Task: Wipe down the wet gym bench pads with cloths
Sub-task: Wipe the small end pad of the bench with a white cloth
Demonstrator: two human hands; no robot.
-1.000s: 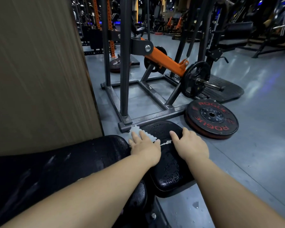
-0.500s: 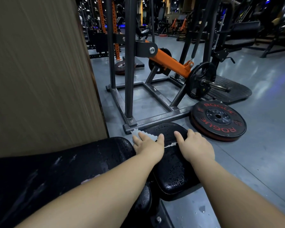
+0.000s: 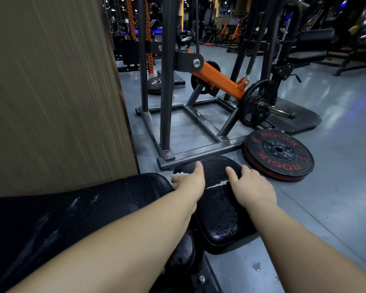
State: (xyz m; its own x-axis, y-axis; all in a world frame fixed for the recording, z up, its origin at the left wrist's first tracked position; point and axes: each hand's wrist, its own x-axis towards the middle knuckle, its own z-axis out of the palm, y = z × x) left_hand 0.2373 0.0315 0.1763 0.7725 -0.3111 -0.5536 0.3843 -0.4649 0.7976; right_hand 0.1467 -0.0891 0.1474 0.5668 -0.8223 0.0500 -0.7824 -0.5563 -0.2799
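Left hand (image 3: 189,182) flat, fingers spread on white cloth (image 3: 218,184) atop wet seat pad (image 3: 220,218); right hand (image 3: 254,187) fingers over pad edge, grip unclear.

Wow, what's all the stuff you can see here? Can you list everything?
Seat pad: one, black, wet with drops, bottom middle.
Long bench pad: one, black, bottom left.
Cloth: white, on the seat pad under the hands; count unclear.
Big weight plate: one, black with red letters, on the floor, right.
Small weight plate: one, black, on the machine's peg.
Lever arm: one, orange, on the machine.
Machine frame: one, dark grey, behind the seat pad.
Wooden panel: one, brown, left.
Floor: grey.
Left hand: on the cloth.
Right hand: on the seat pad's right side.
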